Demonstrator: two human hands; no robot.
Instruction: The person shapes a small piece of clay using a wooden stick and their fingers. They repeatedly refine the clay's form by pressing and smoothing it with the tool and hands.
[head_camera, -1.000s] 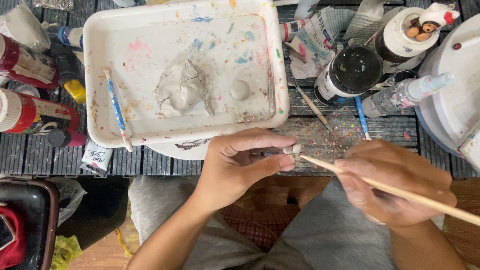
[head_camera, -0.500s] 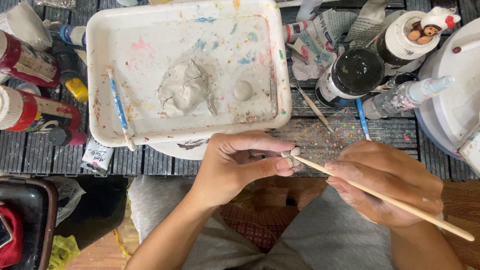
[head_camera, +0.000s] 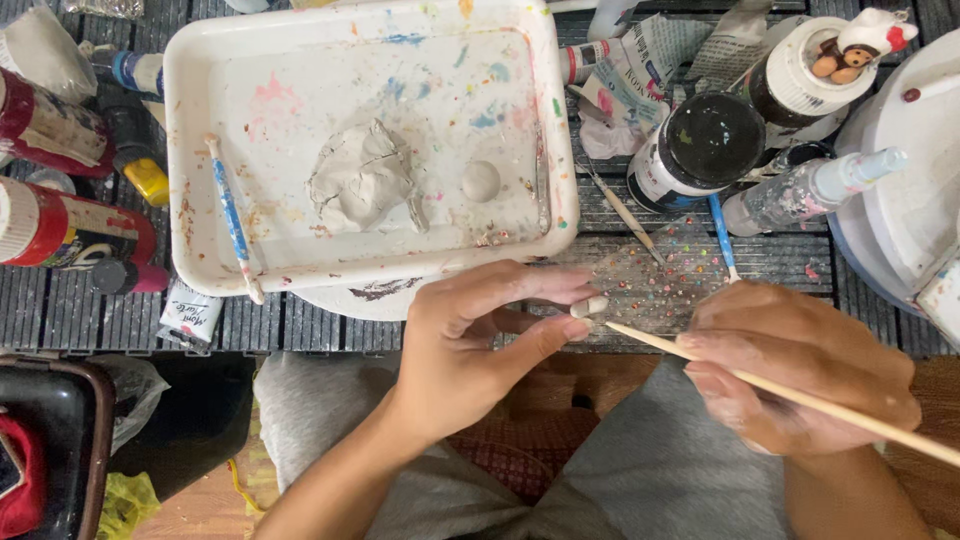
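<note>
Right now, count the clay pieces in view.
3: a big lump and a small ball in the white tray, and a tiny bit in the left hand's fingers. Others may be hidden.

Bright, even, diffuse light, prob. from above; no hard shadows. Soft shade under white tray (head_camera: 190, 150) rim at 6 o'clock and beneath left hand (head_camera: 470, 350). Mild glare on black jar lid (head_camera: 715, 135) at 1 o'clock. Sharp centre w/ slight softness on right hand (head_camera: 800, 365). Dim at 8 o'clock corner. Slight wide-angle bend at edges.
</note>
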